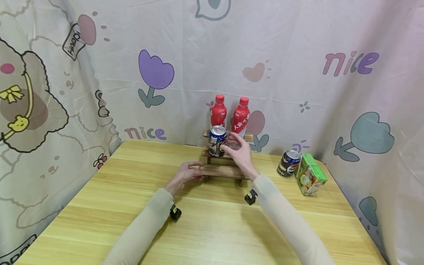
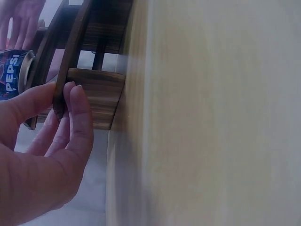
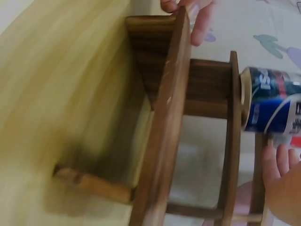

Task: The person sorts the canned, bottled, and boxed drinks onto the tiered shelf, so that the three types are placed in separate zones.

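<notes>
A dark Pepsi can (image 1: pixel 217 141) stands upright on the middle step of a small three-tier wooden display stand (image 1: pixel 223 170). My left hand (image 1: pixel 187 173) pinches the left end of the lowest step, thumb on top and fingers below, as the left wrist view shows. Just right of the can is my right hand (image 1: pixel 241 152), thumb tip close to the can's side and fingers loosely bent, holding nothing. In the right wrist view, the fingers (image 3: pixel 277 162) sit apart from the can (image 3: pixel 275 101). Two red bottles (image 1: pixel 218 112) (image 1: pixel 241 117) stand on the top step.
To the right on the wooden table (image 1: pixel 205 228), a second Pepsi can (image 1: pixel 289 163) stands beside a green box (image 1: pixel 310 176) with food pictures. A printed curtain (image 1: pixel 281 44) hangs right behind the stand and along both sides.
</notes>
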`<state>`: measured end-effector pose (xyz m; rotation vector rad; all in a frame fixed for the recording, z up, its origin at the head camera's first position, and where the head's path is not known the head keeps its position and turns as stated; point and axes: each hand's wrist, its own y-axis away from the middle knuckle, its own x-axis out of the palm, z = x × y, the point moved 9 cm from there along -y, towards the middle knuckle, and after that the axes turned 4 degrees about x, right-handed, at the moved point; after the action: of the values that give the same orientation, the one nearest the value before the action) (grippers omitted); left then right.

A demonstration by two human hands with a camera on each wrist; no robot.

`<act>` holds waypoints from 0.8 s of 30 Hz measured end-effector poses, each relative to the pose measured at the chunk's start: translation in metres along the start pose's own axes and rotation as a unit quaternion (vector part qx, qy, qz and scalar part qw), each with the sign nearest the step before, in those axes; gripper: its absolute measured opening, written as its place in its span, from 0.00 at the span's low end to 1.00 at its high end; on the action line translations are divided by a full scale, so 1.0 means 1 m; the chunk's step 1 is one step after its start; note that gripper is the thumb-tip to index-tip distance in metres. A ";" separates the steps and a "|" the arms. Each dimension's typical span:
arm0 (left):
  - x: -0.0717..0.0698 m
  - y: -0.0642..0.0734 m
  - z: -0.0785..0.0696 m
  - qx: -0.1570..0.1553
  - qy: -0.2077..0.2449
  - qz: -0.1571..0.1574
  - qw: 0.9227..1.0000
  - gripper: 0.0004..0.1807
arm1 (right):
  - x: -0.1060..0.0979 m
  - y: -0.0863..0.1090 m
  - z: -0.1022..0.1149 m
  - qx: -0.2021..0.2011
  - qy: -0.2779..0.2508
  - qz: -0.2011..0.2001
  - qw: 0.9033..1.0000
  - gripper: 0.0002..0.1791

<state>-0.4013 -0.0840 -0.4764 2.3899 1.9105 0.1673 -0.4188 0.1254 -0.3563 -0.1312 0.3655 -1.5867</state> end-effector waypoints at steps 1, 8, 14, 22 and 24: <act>0.000 0.000 0.000 -0.001 0.001 0.000 1.000 0.24 | -0.003 0.001 -0.001 -0.005 -0.006 0.000 1.000 0.35; -0.001 -0.001 0.003 -0.006 0.001 0.000 1.000 0.25 | -0.022 0.009 -0.012 -0.006 -0.013 0.006 1.000 0.25; -0.001 -0.001 0.002 -0.006 0.004 0.001 1.000 0.25 | -0.035 0.016 -0.021 0.005 -0.005 0.010 1.000 0.22; 0.000 -0.001 0.002 -0.008 0.000 0.006 1.000 0.25 | -0.054 0.026 -0.030 0.022 0.009 -0.009 1.000 0.21; 0.000 -0.001 0.002 -0.008 0.000 0.008 1.000 0.25 | -0.060 0.027 -0.032 0.020 0.003 -0.016 1.000 0.21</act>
<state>-0.4016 -0.0836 -0.4781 2.3952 1.8830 0.1828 -0.3991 0.1895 -0.3866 -0.1019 0.3378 -1.6254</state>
